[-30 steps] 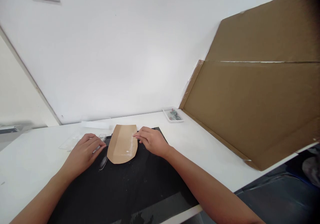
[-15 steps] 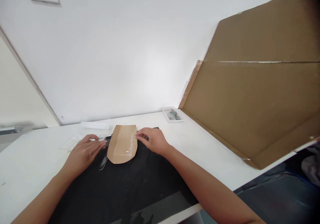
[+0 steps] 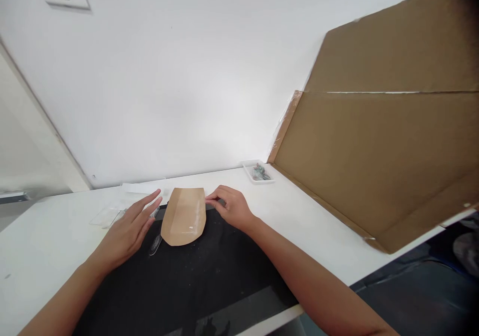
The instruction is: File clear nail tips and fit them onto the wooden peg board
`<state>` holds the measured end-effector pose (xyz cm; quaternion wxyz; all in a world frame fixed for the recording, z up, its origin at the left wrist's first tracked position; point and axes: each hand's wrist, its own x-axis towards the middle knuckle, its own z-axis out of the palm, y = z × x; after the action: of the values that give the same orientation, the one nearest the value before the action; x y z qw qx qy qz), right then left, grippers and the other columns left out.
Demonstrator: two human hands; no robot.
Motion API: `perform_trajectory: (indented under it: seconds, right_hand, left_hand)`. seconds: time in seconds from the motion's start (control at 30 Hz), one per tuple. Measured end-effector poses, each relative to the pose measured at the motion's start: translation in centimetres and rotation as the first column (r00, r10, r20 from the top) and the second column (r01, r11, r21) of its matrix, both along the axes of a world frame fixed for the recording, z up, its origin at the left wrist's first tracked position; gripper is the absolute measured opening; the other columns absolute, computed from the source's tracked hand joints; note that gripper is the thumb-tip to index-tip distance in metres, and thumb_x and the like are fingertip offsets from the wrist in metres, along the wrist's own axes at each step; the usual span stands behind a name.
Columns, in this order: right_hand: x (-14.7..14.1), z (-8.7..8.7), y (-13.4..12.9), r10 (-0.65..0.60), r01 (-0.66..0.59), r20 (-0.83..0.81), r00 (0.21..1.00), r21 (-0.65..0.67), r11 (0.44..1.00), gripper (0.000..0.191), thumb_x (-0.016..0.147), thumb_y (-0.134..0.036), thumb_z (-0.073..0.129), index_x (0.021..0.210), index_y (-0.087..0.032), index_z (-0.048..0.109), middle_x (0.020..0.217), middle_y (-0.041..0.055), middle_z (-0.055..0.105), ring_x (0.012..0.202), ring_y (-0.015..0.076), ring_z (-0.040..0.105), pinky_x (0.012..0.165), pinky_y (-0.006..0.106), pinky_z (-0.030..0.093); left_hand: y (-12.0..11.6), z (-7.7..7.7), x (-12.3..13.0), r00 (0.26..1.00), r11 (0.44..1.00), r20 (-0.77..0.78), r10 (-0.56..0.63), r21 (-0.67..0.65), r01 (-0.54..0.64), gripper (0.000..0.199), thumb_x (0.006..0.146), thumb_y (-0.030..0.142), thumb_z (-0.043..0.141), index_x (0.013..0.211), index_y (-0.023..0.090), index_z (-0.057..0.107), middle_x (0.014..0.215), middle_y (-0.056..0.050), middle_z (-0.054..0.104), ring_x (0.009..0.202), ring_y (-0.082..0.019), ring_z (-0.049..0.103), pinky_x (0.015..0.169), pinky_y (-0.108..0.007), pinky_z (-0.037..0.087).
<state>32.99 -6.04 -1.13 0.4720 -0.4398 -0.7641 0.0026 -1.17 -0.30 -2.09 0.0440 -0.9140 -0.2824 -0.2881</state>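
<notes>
tan paper sheet with a straight far edge and a rounded near end (image 3: 182,217) lies at the far side of a black rectangular mat (image 3: 209,271), its far end reaching past the mat's edge. it is already cut or formed to shape, with a darker band down its left side and whitish, shiny streaks toward the right; whether those are glue, tape or wear, i cannot tell. nothing is seen fixed on it, and how much work is left the view doesn't settle.

the right hand (image 3: 232,207) has thumb and fingertips drawn together at the sheet's right edge; i can't tell whether they grip it or only touch. the left hand (image 3: 125,231) is released and holds nothing visible, fingers spread, left of the sheet and near some clear flat plastic pieces (image 3: 107,217).

a slim dark item with a pale rim (image 3: 155,244) lies close by the sheet's lower left edge, so sliding that way looks tight. room is widest toward the person, over the mat, before the white table's (image 3: 322,226) near edge. past the right hand, a shallow white tray of small greenish things (image 3: 261,181) sits by the wall, beside a big brown cardboard panel (image 3: 374,161).
</notes>
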Motion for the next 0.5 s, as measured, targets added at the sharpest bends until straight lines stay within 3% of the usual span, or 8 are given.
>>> perform_trajectory:
  seconds: [0.07, 0.2, 0.37, 0.5]
  right_hand:
    - [-0.04, -0.13, -0.04, 0.008, -0.008, 0.02, 1.0, -0.007, 1.0, 0.01, 0.102, -0.029, 0.068, 0.097, -0.023, 0.075, 0.091, 0.0029, 0.075, 0.085, 0.0172, 0.069, 0.076, 0.029, 0.051]
    - [-0.1, -0.26, -0.23, 0.009, -0.008, 0.056, 0.998, -0.013, 1.0, 0.008, 0.101, -0.028, 0.068, 0.098, -0.024, 0.074, 0.092, 0.0024, 0.075, 0.084, 0.0158, 0.069, 0.075, 0.028, 0.05]
    - [0.0, -0.25, -0.3, -0.001, 0.002, 0.078, 0.997, -0.008, 1.0, 0.009, 0.101, -0.029, 0.068, 0.097, -0.024, 0.074, 0.093, 0.0017, 0.074, 0.083, 0.0146, 0.068, 0.075, 0.027, 0.049]
    - [0.03, -0.35, -0.26, 0.001, 0.0, 0.095, 0.995, -0.009, 1.0, 0.008, 0.101, -0.029, 0.068, 0.098, -0.024, 0.073, 0.092, 0.0009, 0.073, 0.083, 0.014, 0.069, 0.074, 0.026, 0.049]
  left_hand:
    - [0.08, -0.15, -0.01, 0.997, 0.999, -0.079, -0.015, -0.038, 0.012, 0.053, 0.108, 0.035, 0.045, 0.16, 0.029, 0.038, 0.163, -0.009, 0.045, 0.147, -0.029, 0.048, 0.119, -0.047, 0.046]
    - [0.3, -0.32, -0.08, 0.975, 0.996, -0.205, -0.087, -0.045, 0.08, 0.029, 0.104, 0.037, 0.054, 0.129, 0.029, 0.067, 0.14, -0.008, 0.064, 0.138, -0.03, 0.053, 0.113, -0.048, 0.047]
    - [0.49, -0.08, -0.4, 0.986, 1.0, -0.168, 0.003, -0.003, -0.004, 0.035, 0.103, 0.039, 0.055, 0.135, 0.027, 0.063, 0.135, -0.009, 0.066, 0.13, -0.031, 0.056, 0.107, -0.049, 0.046]
    - [0.85, -0.4, -0.57, 0.987, 0.999, -0.158, 0.042, 0.011, -0.041, 0.029, 0.104, 0.034, 0.05, 0.126, 0.025, 0.068, 0.127, -0.009, 0.07, 0.126, -0.03, 0.057, 0.103, -0.047, 0.046]
